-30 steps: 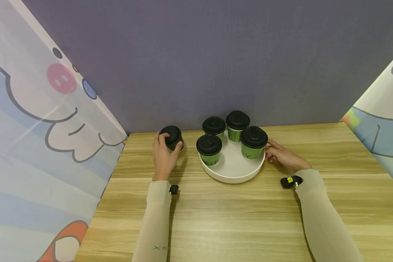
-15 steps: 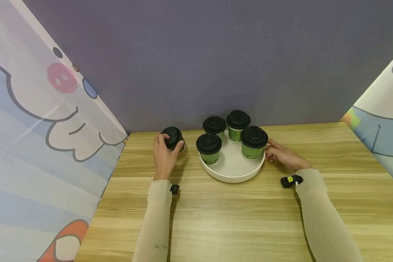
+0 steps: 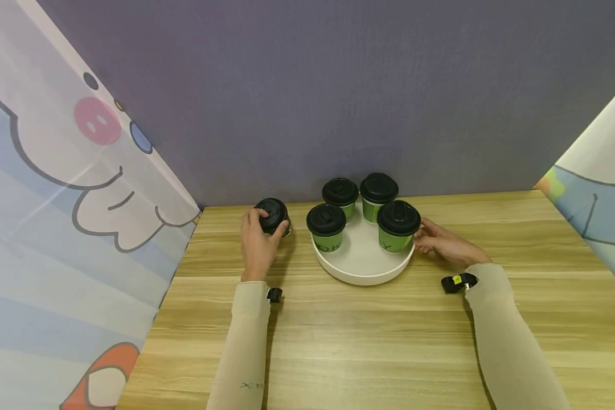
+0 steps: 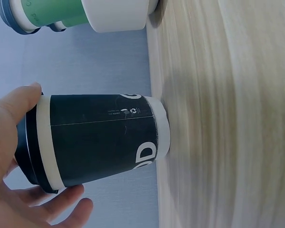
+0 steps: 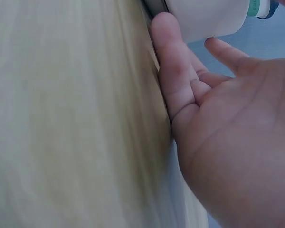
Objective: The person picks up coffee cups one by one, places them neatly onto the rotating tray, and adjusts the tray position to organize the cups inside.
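My left hand (image 3: 258, 246) grips a black paper coffee cup (image 4: 102, 137) around its black lid, thumb on one side and fingers on the other. The cup's base is at the tabletop, left of a round white tray (image 3: 361, 279). Green paper cups with black lids stand upright on that tray: a front-left cup (image 3: 327, 242), a back-left cup (image 3: 340, 193), a back-right cup (image 3: 379, 191) and a right cup (image 3: 396, 239). My right hand (image 3: 445, 245) lies low at the tray's right side, its fingertips touching the white outer wall (image 5: 209, 19).
The wooden table (image 3: 348, 341) ends at a grey-purple wall (image 3: 338, 91), close behind the back cups. Cartoon-printed panels stand at the left (image 3: 46, 228) and right. A black wrist device (image 3: 458, 282) sits on the right wrist.
The cups on the tray have shifted clockwise: the front-left one backward, the back ones rightward, the right one slightly forward. My left hand and the black cup have moved slightly right.
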Available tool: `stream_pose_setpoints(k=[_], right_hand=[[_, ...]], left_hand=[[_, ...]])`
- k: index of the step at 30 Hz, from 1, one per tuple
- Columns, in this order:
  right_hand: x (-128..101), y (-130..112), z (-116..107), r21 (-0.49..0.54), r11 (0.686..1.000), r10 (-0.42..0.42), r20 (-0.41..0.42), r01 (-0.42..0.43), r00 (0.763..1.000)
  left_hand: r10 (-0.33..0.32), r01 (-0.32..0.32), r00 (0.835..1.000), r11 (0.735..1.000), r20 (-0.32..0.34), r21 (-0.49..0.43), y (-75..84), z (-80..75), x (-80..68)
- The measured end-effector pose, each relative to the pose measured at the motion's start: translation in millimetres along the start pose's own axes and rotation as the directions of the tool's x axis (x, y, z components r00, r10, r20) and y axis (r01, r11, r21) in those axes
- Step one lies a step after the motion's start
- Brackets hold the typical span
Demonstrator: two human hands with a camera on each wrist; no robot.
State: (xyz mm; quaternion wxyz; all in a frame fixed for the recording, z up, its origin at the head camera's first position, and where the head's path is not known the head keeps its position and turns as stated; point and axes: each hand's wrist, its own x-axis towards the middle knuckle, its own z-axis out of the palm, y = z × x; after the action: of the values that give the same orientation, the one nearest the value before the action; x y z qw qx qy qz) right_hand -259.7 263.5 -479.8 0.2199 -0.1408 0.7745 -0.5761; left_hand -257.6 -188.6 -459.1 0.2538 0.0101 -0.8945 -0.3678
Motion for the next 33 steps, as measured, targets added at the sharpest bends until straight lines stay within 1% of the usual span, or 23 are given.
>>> stream_pose_setpoints(k=[9, 17, 22, 26, 33], right_hand=[[-1.4, 2.3, -1.0, -0.046, 0.999, -0.006, 0.022, 0.007, 1.000], [-2.0, 3.8, -1.6, -0.064, 0.996, -0.056, 0.026, 0.058, 0.998], [-2.3, 5.2, -1.7, -0.061, 0.996, -0.056, 0.035, 0.058, 0.998], [-1.9, 5.8, -2.1, -0.058, 0.997, -0.040, 0.044, 0.042, 0.998], [-1.3, 5.0, -3.1, -0.104, 0.991, -0.083, 0.078, 0.090, 0.994]], left_hand=[[0.010, -0.010, 1.000, 1.000, -0.021, 0.000, 2.3, -1.5, -0.1], [0.005, -0.005, 0.999, 1.000, -0.037, 0.000, 2.4, -1.6, 1.0], [0.023, -0.022, 0.999, 1.000, -0.048, 0.005, 2.5, -1.7, 0.8], [0.041, -0.041, 0.998, 0.999, -0.057, 0.003, 2.4, -2.8, 0.3], [0.063, -0.063, 0.996, 0.998, -0.067, 0.001, 1.9, -6.7, 1.3]])
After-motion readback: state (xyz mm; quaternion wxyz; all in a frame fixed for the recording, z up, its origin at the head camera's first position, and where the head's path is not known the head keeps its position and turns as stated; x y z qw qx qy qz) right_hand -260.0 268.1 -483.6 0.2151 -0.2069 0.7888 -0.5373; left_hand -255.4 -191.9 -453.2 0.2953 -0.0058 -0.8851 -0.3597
